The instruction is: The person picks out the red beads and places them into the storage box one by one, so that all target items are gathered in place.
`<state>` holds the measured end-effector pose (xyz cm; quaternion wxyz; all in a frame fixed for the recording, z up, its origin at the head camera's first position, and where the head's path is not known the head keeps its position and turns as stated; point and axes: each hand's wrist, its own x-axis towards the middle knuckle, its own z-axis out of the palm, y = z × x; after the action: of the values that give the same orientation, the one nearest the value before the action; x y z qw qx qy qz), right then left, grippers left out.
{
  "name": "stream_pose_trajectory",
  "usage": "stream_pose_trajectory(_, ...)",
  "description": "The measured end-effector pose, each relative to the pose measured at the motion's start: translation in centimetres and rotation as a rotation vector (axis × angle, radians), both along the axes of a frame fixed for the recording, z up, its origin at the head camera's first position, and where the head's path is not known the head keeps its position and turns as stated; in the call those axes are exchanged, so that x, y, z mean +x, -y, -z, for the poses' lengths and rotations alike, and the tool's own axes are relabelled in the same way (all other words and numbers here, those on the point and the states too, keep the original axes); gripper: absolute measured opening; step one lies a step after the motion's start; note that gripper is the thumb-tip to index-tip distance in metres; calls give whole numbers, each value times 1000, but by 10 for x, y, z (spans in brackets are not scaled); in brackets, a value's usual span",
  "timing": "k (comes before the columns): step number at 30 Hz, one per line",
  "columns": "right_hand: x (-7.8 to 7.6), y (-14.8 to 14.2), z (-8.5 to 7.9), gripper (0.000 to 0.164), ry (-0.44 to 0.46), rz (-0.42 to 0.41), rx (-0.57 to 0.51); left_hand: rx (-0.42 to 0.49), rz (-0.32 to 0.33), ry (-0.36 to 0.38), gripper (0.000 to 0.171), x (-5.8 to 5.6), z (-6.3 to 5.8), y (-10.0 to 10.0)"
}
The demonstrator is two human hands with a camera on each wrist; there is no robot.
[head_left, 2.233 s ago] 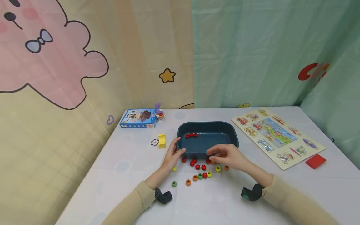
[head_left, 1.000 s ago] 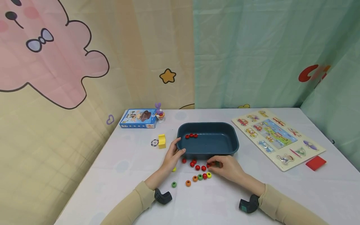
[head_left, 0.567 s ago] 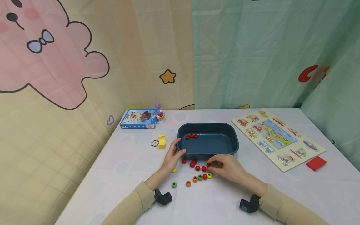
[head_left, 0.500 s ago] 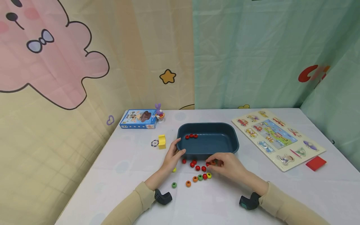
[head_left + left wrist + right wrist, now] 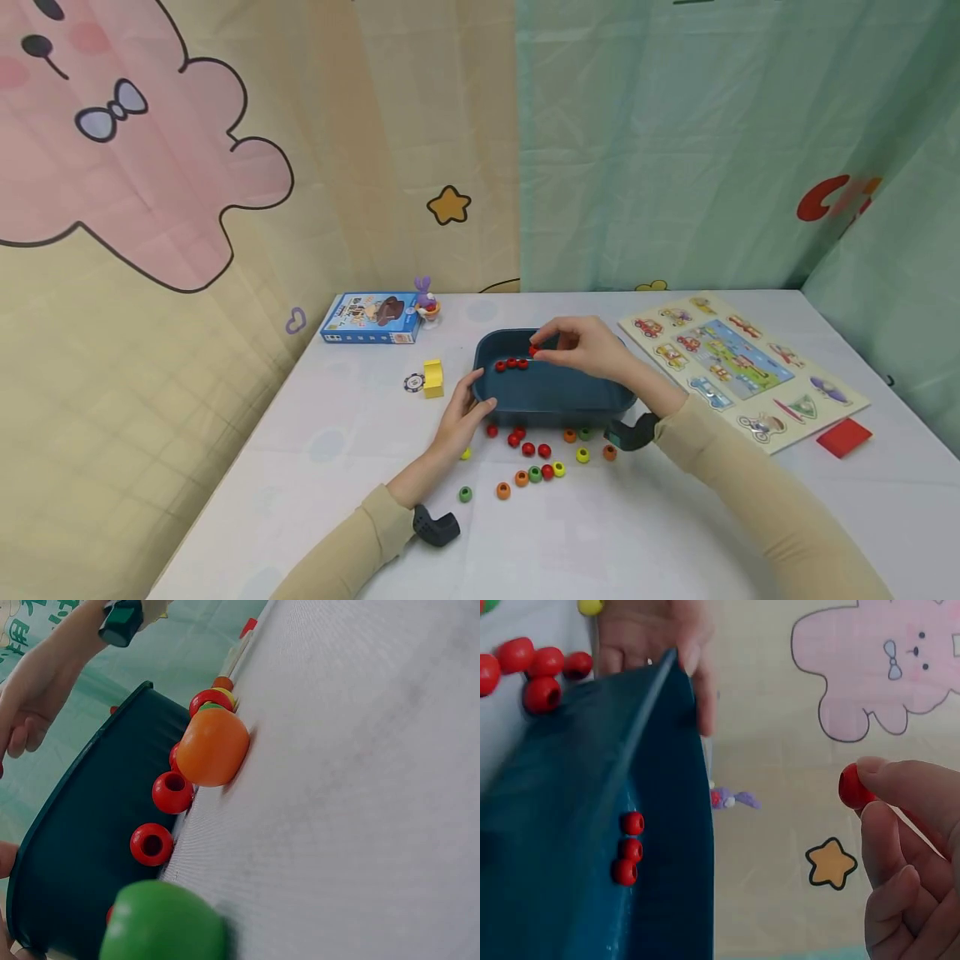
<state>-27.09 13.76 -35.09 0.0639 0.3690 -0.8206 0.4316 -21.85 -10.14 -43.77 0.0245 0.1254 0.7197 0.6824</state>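
Observation:
My right hand (image 5: 588, 346) pinches a red bead (image 5: 855, 787) between thumb and fingertips, above the dark blue tray (image 5: 555, 417). Inside the tray, toward its left side, sit 3 red beads (image 5: 631, 850) in a short row. My left hand (image 5: 457, 421) holds the tray at its left end, with the thumb near the front corner. Several red beads (image 5: 151, 844) lie on the table along the tray's front wall. Orange beads (image 5: 213, 747), green beads (image 5: 161, 926) and yellow beads (image 5: 582, 455) are scattered nearer to me.
A wooden picture puzzle board (image 5: 735, 358) lies at the right, with a red square piece (image 5: 844, 437) beside it. At the back left are a blue box (image 5: 371, 317) and a small purple-eared figurine (image 5: 426, 300). A yellow block (image 5: 432, 379) stands by a round chip (image 5: 413, 382).
My right hand has picked up a red bead from in front of the tray and carried it up and forward over the tray. My left hand has stayed at the tray's left end.

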Motion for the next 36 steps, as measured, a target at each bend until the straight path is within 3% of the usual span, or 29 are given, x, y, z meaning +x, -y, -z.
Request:
stream_pose_trajectory(6,-37,8,-5,28,139,39,19,-12,-23,-16,52,-7,12,0)
stream_pose_trajectory(15,-74,8,29,21,311,23,99,-19,-19,-21,52,-2,7,-1)
stream_pose_trajectory(18,-80,6,41,20,327,17,113,-18,-19,-11,52,-3,9,-2)
stream_pose_trajectory(20,-82,5,47,20,327,15,122,-16,-25,-17,52,-7,16,-1)
stream_pose_trajectory(24,-84,5,55,20,320,13,155,-10,-19,-37,52,-7,15,-2)
stream_pose_trajectory(36,-89,13,63,16,318,53,313,-13,-17,-42,52,-8,14,0)
